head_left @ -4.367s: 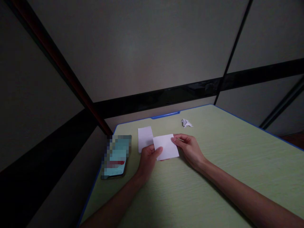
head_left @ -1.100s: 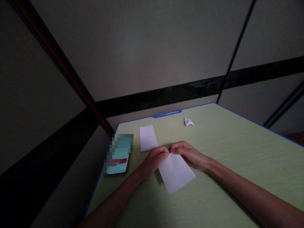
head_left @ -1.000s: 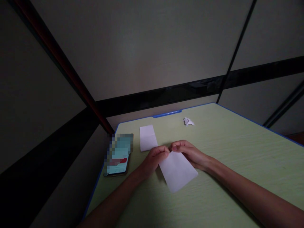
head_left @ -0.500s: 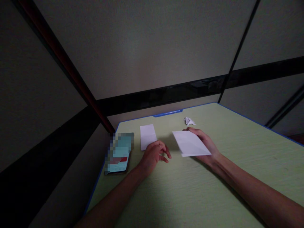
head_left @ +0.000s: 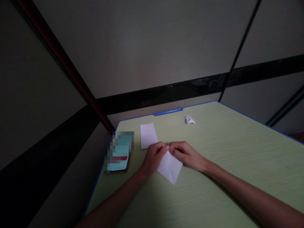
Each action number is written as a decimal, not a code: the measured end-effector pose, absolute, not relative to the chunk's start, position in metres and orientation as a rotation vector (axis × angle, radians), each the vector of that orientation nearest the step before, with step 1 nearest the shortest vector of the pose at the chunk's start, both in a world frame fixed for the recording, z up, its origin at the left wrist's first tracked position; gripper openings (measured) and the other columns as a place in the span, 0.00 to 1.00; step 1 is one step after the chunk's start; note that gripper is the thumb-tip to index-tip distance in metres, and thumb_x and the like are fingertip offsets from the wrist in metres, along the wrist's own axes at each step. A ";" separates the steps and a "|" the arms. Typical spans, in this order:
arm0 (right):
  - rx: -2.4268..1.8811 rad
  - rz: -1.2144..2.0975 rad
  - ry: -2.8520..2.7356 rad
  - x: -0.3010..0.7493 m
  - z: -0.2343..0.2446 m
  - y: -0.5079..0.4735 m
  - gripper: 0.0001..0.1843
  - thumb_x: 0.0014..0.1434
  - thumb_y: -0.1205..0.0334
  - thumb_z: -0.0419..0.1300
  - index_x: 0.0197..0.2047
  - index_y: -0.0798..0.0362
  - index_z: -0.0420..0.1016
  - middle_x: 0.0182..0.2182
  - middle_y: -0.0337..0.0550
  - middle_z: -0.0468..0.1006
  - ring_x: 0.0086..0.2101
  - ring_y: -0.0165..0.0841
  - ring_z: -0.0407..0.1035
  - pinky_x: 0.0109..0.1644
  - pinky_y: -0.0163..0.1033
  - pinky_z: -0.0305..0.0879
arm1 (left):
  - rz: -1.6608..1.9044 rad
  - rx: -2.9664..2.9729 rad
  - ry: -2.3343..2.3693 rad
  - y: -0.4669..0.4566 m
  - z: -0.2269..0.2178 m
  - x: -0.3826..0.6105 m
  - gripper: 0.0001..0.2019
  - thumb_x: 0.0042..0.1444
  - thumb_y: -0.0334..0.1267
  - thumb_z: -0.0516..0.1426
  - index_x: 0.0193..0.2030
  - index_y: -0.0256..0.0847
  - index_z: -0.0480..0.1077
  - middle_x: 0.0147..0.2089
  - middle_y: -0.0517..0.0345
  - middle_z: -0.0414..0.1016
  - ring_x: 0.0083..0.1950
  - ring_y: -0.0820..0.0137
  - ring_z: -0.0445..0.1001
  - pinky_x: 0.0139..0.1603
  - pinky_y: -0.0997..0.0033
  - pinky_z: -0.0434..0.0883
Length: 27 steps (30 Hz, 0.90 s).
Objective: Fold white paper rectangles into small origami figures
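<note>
A square sheet of white paper [head_left: 171, 167] hangs between my two hands, turned so that one corner points toward me. My left hand [head_left: 154, 158] pinches its far corner from the left, thumb on top. From the right, my right hand [head_left: 187, 154] grips the same corner area, and the two thumbs nearly meet. Faint crease lines run across the sheet. Both hands' fingers hide its far edge. Just beyond my left hand lies a white paper pad or stack [head_left: 148, 134] on the table.
The pale green table [head_left: 232, 158] has a blue rim and a blue strip [head_left: 168, 112] at its far edge. A small folded paper figure [head_left: 189, 120] lies toward the back. At the left edge rests a smartphone [head_left: 121, 155], its screen lit. Wall panels [head_left: 154, 50] stand behind.
My right hand has brought the paper left and turned it corner-down toward me. My left hand, empty before, has closed on its far corner.
</note>
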State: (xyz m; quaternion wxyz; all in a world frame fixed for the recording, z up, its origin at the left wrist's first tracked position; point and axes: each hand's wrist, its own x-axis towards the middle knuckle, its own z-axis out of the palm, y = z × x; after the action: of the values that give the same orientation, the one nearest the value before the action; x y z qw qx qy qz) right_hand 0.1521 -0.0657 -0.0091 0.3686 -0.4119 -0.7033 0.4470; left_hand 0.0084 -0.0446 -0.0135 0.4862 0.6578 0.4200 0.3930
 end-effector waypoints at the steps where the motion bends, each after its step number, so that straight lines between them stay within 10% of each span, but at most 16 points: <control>1: -1.052 1.163 -1.807 0.152 -0.009 -0.066 0.14 0.52 0.59 0.47 0.19 0.55 0.56 0.16 0.33 0.53 0.19 0.23 0.48 0.20 0.30 0.43 | 0.941 1.633 1.013 -0.045 -0.013 0.009 0.12 0.44 0.39 0.52 0.15 0.37 0.58 0.16 0.65 0.54 0.21 0.78 0.53 0.21 0.77 0.50; 27: -0.860 1.200 -1.461 0.159 -0.008 -0.057 0.09 0.46 0.65 0.56 0.23 0.53 0.56 0.22 0.35 0.65 0.24 0.25 0.58 0.28 0.33 0.52 | 1.413 1.428 1.288 -0.043 -0.011 0.002 0.14 0.47 0.38 0.50 0.15 0.38 0.53 0.16 0.67 0.49 0.20 0.78 0.48 0.20 0.78 0.49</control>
State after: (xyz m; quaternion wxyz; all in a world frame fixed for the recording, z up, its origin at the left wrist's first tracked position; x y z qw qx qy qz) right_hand 0.1586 -0.0568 -0.0076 0.5075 -0.3567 -0.6062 0.4977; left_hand 0.0016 -0.0426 -0.0109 0.3687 0.5563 0.5018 0.5503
